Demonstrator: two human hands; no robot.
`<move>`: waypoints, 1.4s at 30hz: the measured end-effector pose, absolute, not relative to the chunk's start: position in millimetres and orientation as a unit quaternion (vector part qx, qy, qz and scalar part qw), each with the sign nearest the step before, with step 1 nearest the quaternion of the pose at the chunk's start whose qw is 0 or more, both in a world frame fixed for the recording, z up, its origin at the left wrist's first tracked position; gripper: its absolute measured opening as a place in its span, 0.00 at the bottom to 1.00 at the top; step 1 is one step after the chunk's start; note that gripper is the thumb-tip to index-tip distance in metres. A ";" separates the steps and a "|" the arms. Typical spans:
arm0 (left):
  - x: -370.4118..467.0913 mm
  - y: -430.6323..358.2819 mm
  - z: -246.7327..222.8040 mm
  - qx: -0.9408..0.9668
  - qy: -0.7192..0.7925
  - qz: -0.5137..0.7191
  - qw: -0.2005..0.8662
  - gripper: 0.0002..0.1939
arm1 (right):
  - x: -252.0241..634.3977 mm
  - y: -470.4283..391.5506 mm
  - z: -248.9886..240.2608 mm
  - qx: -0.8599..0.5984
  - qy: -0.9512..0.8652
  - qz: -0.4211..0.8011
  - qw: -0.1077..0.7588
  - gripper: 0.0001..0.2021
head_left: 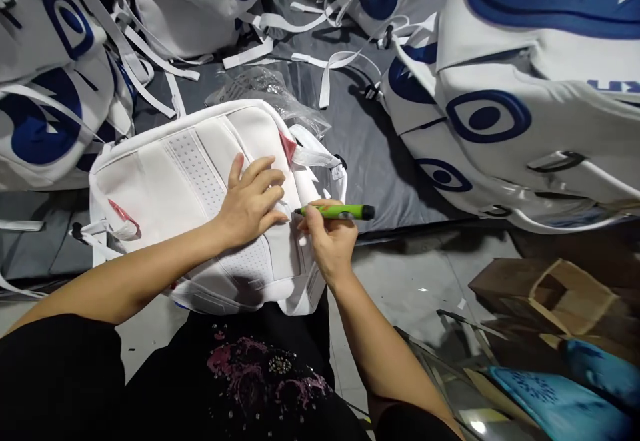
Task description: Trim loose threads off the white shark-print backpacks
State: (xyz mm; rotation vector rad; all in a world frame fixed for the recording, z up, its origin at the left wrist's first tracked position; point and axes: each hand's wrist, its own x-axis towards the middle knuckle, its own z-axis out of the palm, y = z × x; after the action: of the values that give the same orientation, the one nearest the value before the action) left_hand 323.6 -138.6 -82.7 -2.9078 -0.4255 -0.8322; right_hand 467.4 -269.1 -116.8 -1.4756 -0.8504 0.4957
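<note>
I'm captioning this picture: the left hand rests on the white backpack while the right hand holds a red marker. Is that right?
The head view shows a green marker, not red. The left hand does rest on the white backpack, and the right hand holds the marker.

We see a bright white backpack (pixel 155 188) amid dimmer surroundings.
Light seems to fall from above: a soft shadow darkens the backpack's near edge, and more shade lies over the grey cover (pixel 367 141) to its right. Beyond it, we catch glints on crinkled plastic (pixel 270 88). Far to its right, the wide lens stretches the stacked bags (pixel 575 124), and the blue items (pixel 555 394) below look soft.
</note>
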 end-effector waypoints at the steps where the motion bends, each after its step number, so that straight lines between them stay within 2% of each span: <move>1: 323.4 -137.6 -88.5 -0.945 -0.117 -0.302 0.039 0.17 | 465.5 -267.4 -115.1 -0.639 -0.353 0.210 0.650 0.12; 4: 320.9 -132.0 -101.8 -0.934 -0.076 -0.347 0.040 0.15 | 458.4 -262.4 -111.5 -0.630 -0.336 0.185 0.675 0.12; 8: 317.1 -127.9 -107.2 -0.933 -0.083 -0.349 0.037 0.16 | 450.1 -256.4 -114.3 -0.650 -0.355 0.151 0.655 0.10; 15: 317.1 -132.9 -106.0 -0.923 -0.082 -0.377 0.016 0.11 | 446.3 -254.0 -121.5 -0.687 -0.407 0.079 0.596 0.09; 18: 316.1 -132.1 -109.1 -0.926 -0.093 -0.366 0.013 0.12 | 445.0 -253.5 -120.8 -0.685 -0.397 0.090 0.604 0.09; 23: 313.6 -130.4 -112.7 -0.944 -0.111 -0.302 -0.073 0.13 | 444.0 -252.1 -118.6 -0.689 -0.391 0.090 0.603 0.09; 26: 313.4 -130.2 -113.3 -0.948 -0.122 -0.281 -0.088 0.14 | 444.6 -251.6 -116.7 -0.699 -0.410 0.092 0.578 0.11; 32: 314.5 -129.7 -115.6 -0.948 -0.169 -0.227 -0.145 0.17 | 444.5 -250.5 -114.5 -0.700 -0.394 0.106 0.586 0.12; 42: 314.5 -129.1 -119.7 -0.946 -0.178 -0.240 -0.128 0.16 | 448.7 -247.9 -112.7 -0.708 -0.394 0.129 0.571 0.13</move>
State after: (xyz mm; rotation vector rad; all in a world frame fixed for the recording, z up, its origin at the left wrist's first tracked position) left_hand 314.5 -129.1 -119.7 -3.2401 -0.6101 -0.8216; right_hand 448.7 -247.9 -112.7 -1.6613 -0.9241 0.3036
